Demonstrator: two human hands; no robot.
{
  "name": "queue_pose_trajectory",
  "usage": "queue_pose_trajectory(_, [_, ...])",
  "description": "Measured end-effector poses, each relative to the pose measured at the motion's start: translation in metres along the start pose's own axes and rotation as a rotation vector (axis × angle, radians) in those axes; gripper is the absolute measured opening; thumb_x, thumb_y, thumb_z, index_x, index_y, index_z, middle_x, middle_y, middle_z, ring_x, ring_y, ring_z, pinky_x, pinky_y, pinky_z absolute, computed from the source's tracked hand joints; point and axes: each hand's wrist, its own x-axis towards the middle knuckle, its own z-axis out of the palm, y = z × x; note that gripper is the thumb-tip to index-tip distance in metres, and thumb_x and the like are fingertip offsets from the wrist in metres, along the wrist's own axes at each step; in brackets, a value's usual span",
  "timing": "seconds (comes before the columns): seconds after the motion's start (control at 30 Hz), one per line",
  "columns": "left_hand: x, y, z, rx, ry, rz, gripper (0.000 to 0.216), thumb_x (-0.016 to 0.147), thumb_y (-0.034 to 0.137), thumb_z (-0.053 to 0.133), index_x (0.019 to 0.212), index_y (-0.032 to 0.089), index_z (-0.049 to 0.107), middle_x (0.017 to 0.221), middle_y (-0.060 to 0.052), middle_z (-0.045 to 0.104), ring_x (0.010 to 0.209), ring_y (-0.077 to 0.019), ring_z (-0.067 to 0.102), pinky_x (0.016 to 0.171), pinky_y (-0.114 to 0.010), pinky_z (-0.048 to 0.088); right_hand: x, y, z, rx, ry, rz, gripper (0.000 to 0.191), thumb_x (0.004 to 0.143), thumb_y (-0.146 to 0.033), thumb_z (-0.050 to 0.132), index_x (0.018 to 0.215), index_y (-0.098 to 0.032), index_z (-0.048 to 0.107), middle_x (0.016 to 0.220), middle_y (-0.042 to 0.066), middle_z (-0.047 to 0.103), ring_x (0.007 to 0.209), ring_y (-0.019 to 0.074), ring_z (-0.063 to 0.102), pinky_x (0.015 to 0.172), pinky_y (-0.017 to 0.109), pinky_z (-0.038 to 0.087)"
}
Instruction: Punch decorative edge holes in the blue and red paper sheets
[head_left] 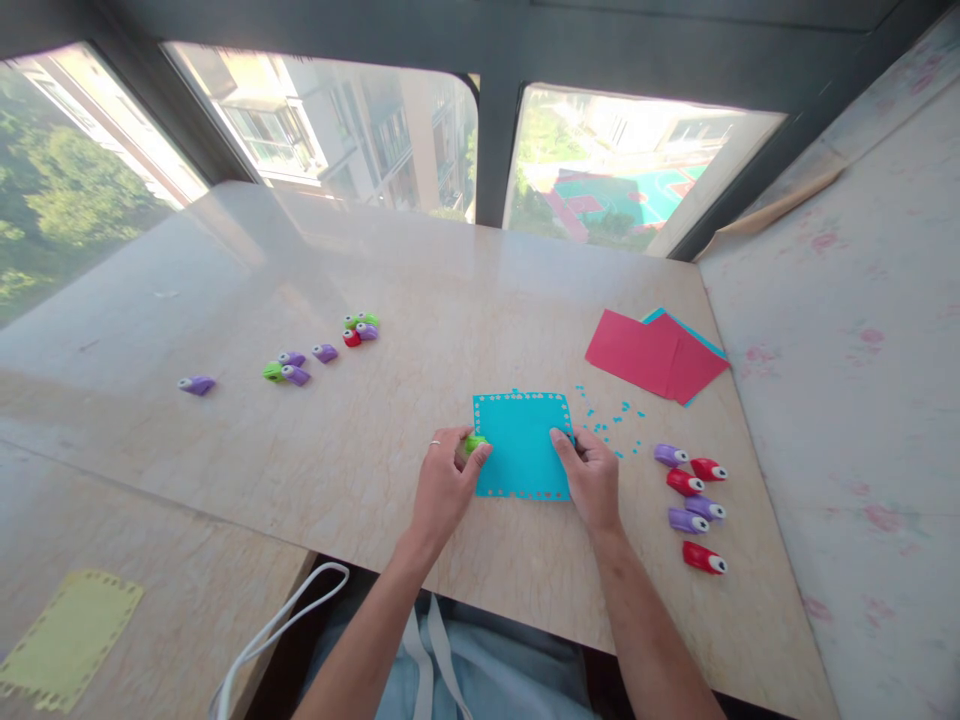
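Observation:
A blue sheet of paper (523, 445) with small punched holes along its edges lies in front of me. My left hand (448, 475) is closed around a green craft punch (475, 443) at the sheet's left edge, its thumb on the punch and paper. At the opposite edge, my right hand (592, 475) pinches the sheet, thumb on top and fingers underneath. Tiny blue paper cut-outs (625, 407) are scattered to the right of the sheet.
Several purple and red punches (688, 519) sit at the right, below red and blue paper sheets (637, 350). More punches (294, 374) stand at the left. A yellow punched sheet (71, 635) lies lower left, near a white cable (259, 640). Windows border the far side.

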Motion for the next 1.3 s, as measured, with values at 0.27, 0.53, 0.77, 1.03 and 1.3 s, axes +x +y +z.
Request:
queue_pose_trajectory(0.27, [0.001,0.000,-0.005,-0.007,0.007,0.008,0.022,0.085,0.038,0.066,0.098,0.020,0.069,0.101,-0.007,0.062,0.070,-0.0147,0.055,0.071,-0.029,0.044,0.004,0.001,0.004,-0.043,-0.001,0.001,0.038,0.084,-0.052,0.056,0.065,-0.019,0.057,0.059,-0.003,0.039,0.055,0.0108,0.032,0.052,0.024,0.029])
queue_pose_trajectory(0.53, [0.001,-0.007,-0.011,-0.008,-0.038,0.006,0.022,0.085,0.027,0.064,0.105,0.021,0.069,0.106,-0.006,0.062,0.056,-0.0096,0.049,0.058,-0.025,0.045,0.006,-0.002,0.005,-0.055,0.019,0.010,0.040,0.083,-0.053,0.056,0.062,-0.019,0.054,0.057,-0.004,0.037,0.056,0.0113,0.033,0.053,0.025,0.029])
queue_pose_trajectory(0.77, [0.004,-0.015,-0.013,0.010,-0.065,0.064,0.024,0.088,0.030,0.060,0.109,0.022,0.069,0.108,-0.006,0.061,0.057,-0.0085,0.049,0.052,-0.022,0.044,0.008,-0.003,0.005,-0.004,-0.044,0.087,0.040,0.082,-0.055,0.054,0.065,-0.018,0.055,0.060,-0.004,0.036,0.057,0.0111,0.031,0.052,0.024,0.028])
queue_pose_trajectory(1.03, [0.008,-0.015,-0.013,0.027,-0.071,0.085,0.023,0.088,0.031,0.061,0.107,0.022,0.070,0.106,-0.006,0.061,0.055,-0.0073,0.050,0.049,-0.020,0.045,0.009,-0.004,0.001,0.026,-0.090,0.109,0.040,0.082,-0.053,0.055,0.065,-0.017,0.058,0.060,-0.003,0.041,0.058,0.0114,0.034,0.053,0.024,0.030])
queue_pose_trajectory(1.3, [0.008,-0.015,-0.013,0.001,-0.076,0.070,0.025,0.087,0.033,0.062,0.106,0.021,0.072,0.105,-0.006,0.060,0.049,-0.0050,0.046,0.044,-0.020,0.043,0.007,-0.004,0.004,0.017,-0.068,0.091,0.038,0.083,-0.052,0.055,0.069,-0.017,0.062,0.061,-0.003,0.045,0.058,0.0117,0.038,0.054,0.024,0.033])
